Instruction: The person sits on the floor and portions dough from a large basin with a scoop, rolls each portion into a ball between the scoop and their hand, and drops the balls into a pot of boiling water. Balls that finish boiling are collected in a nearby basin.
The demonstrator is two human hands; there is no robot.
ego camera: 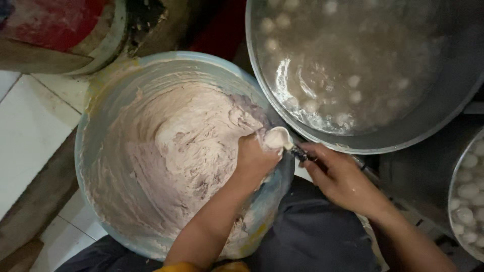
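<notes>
A large pale-blue bowl (93, 118) holds pinkish-grey paste (171, 151). My left hand (254, 161) is closed at the bowl's right rim, squeezing out a smooth ball of paste (277, 137) at the top of the fist. My right hand (338, 176) sits just to the right, pinching the dark handle of a spoon (301, 152) whose tip meets the ball. Beyond the hands, a wide metal pot (454, 95) holds cloudy water with several pale balls (353, 80) floating in it.
Another metal bowl (454, 201) with several white balls lies at the right edge. White floor tiles (30, 126) show on the left, and a round red-topped thing (60, 25) sits at the upper left. My dark clothing (312, 236) is below.
</notes>
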